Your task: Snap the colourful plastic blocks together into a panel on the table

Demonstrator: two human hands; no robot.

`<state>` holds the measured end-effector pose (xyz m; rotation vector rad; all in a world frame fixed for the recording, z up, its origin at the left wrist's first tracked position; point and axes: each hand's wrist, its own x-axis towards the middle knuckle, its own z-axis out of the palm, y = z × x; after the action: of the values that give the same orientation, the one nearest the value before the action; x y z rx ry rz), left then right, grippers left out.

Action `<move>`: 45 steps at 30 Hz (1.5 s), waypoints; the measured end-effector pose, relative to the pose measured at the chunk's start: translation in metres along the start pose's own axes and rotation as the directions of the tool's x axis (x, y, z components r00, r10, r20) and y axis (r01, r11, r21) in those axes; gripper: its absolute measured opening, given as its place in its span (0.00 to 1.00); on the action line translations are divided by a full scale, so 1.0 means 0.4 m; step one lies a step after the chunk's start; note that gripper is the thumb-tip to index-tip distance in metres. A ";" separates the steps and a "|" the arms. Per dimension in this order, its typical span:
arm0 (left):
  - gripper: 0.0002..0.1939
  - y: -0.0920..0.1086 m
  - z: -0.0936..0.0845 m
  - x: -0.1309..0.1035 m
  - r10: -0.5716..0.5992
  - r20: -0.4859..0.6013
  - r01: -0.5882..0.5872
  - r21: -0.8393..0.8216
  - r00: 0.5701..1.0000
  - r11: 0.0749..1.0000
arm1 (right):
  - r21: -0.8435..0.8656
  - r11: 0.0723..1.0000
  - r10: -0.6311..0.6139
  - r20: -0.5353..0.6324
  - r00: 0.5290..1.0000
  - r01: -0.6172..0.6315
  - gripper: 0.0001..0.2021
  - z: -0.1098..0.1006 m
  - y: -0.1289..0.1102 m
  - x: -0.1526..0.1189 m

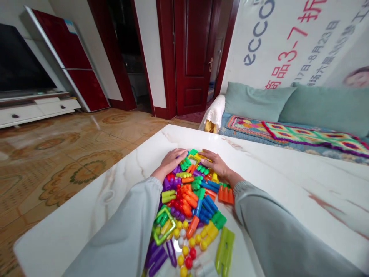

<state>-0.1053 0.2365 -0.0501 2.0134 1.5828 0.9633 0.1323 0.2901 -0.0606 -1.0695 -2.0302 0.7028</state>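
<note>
A spread of colourful plastic building pieces lies on the white marbled table between my forearms. My left hand rests at the far left edge of the pile, fingers stretched out over purple and green pieces. Opposite it, my right hand lies with spread fingers on the far right side, touching yellow and green pieces. A yellow square frame sits between the two hands. Closer to me are a lime-green frame, an orange piece beside my right wrist, and a long lime-green piece.
The white table reaches out to both sides. Beyond it on the right stands a sofa with green cushions. Tiled floor, a red fridge and a TV cabinet are at the left; a dark red door stands behind.
</note>
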 end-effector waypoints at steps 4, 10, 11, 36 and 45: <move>0.27 0.042 0.038 0.006 0.018 -0.042 -0.017 0.008 0.999 1.000 | -0.011 0.999 -0.050 0.107 0.993 0.051 0.24 -0.031 0.013 -0.044; 0.23 0.116 0.122 0.015 0.055 -0.061 -0.052 0.056 0.997 0.997 | -0.082 0.995 -0.049 0.056 0.997 0.054 0.22 -0.105 0.046 -0.112; 0.23 0.129 0.140 0.018 0.061 -0.058 -0.058 0.058 0.996 0.997 | -0.096 0.994 -0.039 0.048 0.998 0.043 0.22 -0.120 0.053 -0.127; 0.35 0.405 0.195 0.026 -0.049 0.274 0.045 0.020 0.960 0.999 | -0.160 0.970 0.192 0.033 0.981 -0.184 0.32 -0.457 0.025 -0.383; 0.62 0.398 -0.022 -0.585 0.165 0.575 -0.291 0.133 0.801 0.947 | -0.345 0.924 0.125 -0.143 0.982 -0.168 0.51 -0.318 -0.278 -0.967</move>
<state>-0.0319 -0.0323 0.0015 2.3875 1.1683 0.2157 0.3349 -0.0796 -0.0378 -1.4478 -2.0343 0.3372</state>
